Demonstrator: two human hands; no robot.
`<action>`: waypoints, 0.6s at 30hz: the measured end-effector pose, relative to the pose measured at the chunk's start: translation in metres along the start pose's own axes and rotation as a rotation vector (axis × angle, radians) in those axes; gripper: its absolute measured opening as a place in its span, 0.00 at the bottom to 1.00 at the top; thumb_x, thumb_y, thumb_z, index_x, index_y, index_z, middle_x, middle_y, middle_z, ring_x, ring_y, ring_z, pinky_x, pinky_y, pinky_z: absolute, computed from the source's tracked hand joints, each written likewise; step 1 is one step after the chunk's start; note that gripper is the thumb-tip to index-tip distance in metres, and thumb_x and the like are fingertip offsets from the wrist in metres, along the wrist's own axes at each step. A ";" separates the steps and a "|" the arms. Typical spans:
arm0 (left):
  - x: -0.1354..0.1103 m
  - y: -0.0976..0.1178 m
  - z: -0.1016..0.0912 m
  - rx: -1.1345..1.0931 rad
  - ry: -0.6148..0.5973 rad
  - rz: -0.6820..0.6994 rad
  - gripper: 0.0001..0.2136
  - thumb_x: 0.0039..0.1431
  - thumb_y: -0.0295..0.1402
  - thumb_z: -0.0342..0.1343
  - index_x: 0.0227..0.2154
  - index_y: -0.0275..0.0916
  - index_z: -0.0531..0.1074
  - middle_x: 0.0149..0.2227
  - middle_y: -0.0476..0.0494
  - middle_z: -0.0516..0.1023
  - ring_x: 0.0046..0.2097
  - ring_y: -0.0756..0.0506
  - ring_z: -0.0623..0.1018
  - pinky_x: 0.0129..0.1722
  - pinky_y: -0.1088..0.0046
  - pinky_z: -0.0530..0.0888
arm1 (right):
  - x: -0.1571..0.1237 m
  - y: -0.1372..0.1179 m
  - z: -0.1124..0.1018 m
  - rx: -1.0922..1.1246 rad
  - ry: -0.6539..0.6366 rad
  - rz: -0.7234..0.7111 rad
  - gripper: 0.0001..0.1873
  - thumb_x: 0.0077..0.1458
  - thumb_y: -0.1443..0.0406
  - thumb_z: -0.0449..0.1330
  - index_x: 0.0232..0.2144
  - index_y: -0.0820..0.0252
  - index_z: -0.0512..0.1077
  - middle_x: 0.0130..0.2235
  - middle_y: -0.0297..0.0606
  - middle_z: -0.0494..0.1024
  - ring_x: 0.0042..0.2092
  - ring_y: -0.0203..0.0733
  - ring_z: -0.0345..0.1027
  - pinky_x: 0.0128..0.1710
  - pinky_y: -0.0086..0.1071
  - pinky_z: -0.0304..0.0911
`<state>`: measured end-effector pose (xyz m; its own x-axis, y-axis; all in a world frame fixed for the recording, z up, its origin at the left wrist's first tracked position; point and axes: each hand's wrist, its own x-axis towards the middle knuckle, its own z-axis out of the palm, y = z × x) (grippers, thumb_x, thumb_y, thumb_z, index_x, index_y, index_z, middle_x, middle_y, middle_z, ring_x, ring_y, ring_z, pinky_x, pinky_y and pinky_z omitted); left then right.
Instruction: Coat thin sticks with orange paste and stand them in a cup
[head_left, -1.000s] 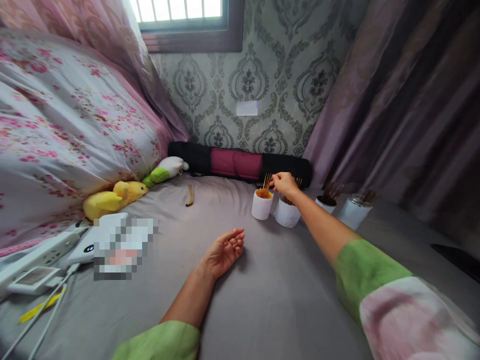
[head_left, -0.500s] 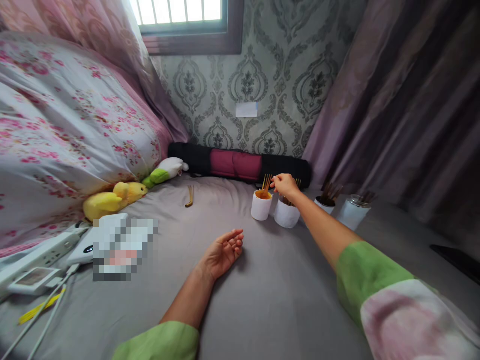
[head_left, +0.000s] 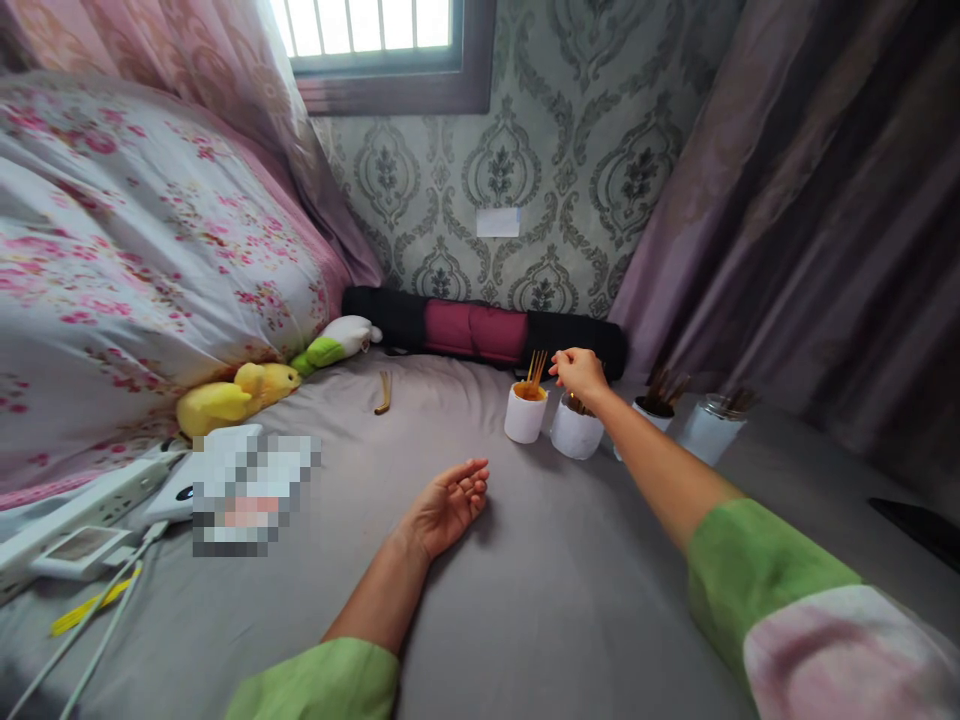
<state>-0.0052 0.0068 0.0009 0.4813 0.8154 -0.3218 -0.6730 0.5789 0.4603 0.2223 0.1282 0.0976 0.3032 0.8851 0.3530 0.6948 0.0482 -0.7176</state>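
Observation:
My right hand (head_left: pixel 581 372) is above a white-wrapped cup (head_left: pixel 576 440), thumb and fingers pinched together. Whatever the pinch holds is too small or hidden to make out. Several thin sticks (head_left: pixel 536 370) stand in the white cup (head_left: pixel 524 422) just left of that hand, which has an orange-yellow inside. The cup under my right hand also has thin sticks, mostly covered by the hand. Resting on the grey sheet (head_left: pixel 517 560), my left hand (head_left: pixel 450 505) lies on its side with fingers loosely curled and apart, holding nothing.
Two more cups with dark sticks, one partly behind my forearm (head_left: pixel 652 408) and one farther right (head_left: pixel 709 430), stand on the sheet. A long black-and-maroon bag (head_left: pixel 476 328) lies along the wall. Leftward are plush toys (head_left: pixel 225 400), a power strip (head_left: pixel 97 515) and cables.
My right hand has shifted slightly right, away from the orange-lined cup, still pinched. The whole view has moved a little. My left hand stays where it was.

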 end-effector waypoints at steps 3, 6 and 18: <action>0.000 0.000 0.000 0.001 -0.004 0.002 0.05 0.54 0.24 0.53 0.33 0.29 0.70 0.28 0.43 0.72 0.24 0.56 0.70 0.22 0.82 0.68 | -0.004 -0.002 -0.003 0.001 0.042 -0.008 0.13 0.56 0.65 0.50 0.31 0.64 0.73 0.29 0.40 0.79 0.18 0.30 0.64 0.19 0.22 0.59; 0.000 0.000 -0.001 0.006 -0.001 0.008 0.05 0.53 0.24 0.53 0.33 0.29 0.70 0.28 0.43 0.72 0.25 0.56 0.70 0.22 0.82 0.68 | -0.007 -0.002 -0.004 -0.007 0.095 -0.037 0.14 0.56 0.64 0.49 0.30 0.63 0.73 0.27 0.39 0.78 0.18 0.31 0.65 0.23 0.24 0.61; 0.000 0.001 -0.001 0.010 0.007 0.007 0.04 0.54 0.24 0.53 0.32 0.29 0.71 0.28 0.43 0.72 0.24 0.56 0.70 0.22 0.82 0.68 | -0.027 -0.002 -0.003 0.090 0.148 -0.054 0.15 0.56 0.61 0.48 0.30 0.63 0.72 0.26 0.38 0.78 0.19 0.33 0.67 0.23 0.25 0.61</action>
<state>-0.0061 0.0072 0.0002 0.4731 0.8192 -0.3243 -0.6706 0.5735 0.4705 0.2149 0.1026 0.0913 0.3640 0.8026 0.4725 0.6537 0.1412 -0.7434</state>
